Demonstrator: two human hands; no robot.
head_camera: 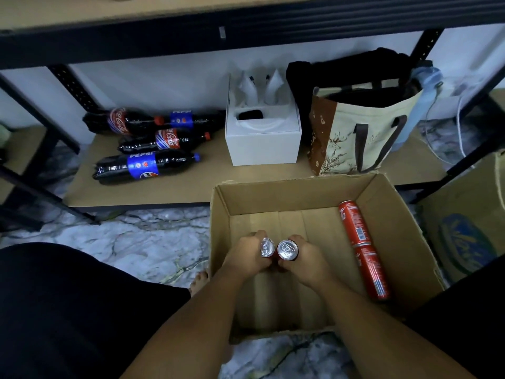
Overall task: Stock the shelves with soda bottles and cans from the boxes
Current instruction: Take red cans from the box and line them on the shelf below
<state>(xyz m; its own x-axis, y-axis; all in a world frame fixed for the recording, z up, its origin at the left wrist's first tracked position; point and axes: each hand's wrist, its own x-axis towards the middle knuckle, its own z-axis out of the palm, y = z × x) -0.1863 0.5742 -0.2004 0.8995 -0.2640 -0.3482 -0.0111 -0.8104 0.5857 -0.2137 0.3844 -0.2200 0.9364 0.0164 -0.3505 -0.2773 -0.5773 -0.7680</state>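
Observation:
An open cardboard box (388, 203) stands on the floor in front of the bottom shelf (191, 187). Inside it, my left hand (246, 253) grips one red soda can (267, 247) upright, silver top facing me. Right beside it, my right hand (306, 258) grips a second red can (287, 249) the same way. Two more red cans lie end to end against the box's right wall, the far can (353, 222) and the near can (372, 272). Several dark soda bottles lie on their sides at the shelf's left, a Pepsi bottle (142, 166) nearest.
A white carton (262, 143) and a cream tote bag (360, 132) stand on the shelf behind the box. The upper shelf's black beam (246, 31) runs overhead. Another printed carton (464, 236) stands at the right. My dark-clothed knees flank the box on the marbled floor.

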